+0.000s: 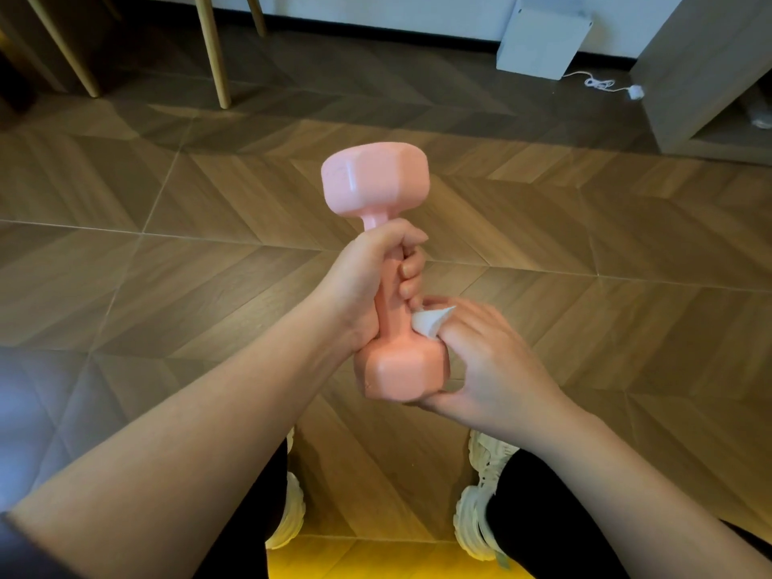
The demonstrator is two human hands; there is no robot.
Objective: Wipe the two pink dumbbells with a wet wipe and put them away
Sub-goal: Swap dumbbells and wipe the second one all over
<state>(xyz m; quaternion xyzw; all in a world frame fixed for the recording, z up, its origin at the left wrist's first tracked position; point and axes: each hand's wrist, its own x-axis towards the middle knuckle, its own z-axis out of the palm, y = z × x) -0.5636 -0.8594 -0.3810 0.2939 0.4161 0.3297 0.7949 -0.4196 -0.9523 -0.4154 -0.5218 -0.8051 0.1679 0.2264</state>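
One pink dumbbell (376, 181) stands upright in the air above the wooden floor. My left hand (367, 277) grips its handle, fingers curled round the bar. My right hand (484, 361) wraps the side of the lower head and holds a white wet wipe (430, 321) against it; a folded corner of the wipe sticks out above my fingers. This hand looks slightly blurred. A second dumbbell is not in view.
Wooden chair legs (215, 52) stand at the back left. A white box (543, 39) with a white cable (601, 83) leans by the far wall, next to a grey cabinet (702, 73). My knees and white shoes (480, 495) are below.
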